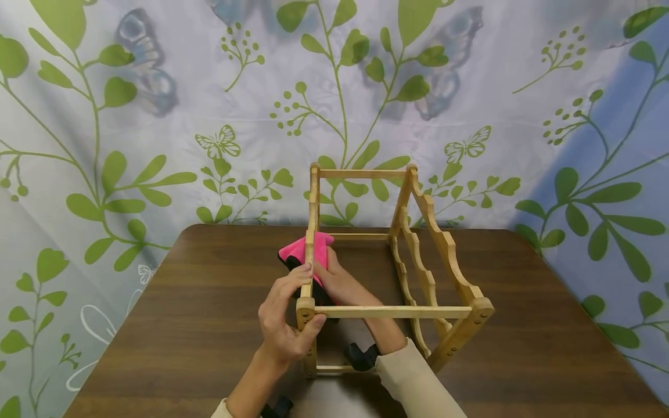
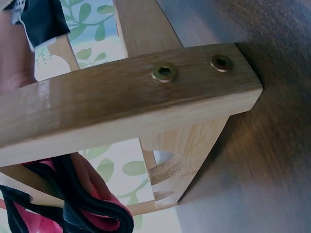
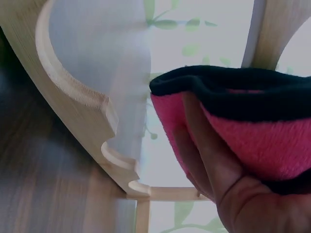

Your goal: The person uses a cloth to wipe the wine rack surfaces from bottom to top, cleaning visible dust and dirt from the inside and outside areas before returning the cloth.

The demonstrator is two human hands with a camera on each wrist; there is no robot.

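One pink cloth (image 3: 265,145) inside right grip (image 3: 235,191), by wooden rack (image 1: 392,312).

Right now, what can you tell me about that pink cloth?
The pink cloth looks soft and fuzzy, with thick black edging, and is loosely folded. The right hand holds it at one side of the wooden rack, where pink shows on both sides of a rail; whether it touches the wood is unclear.
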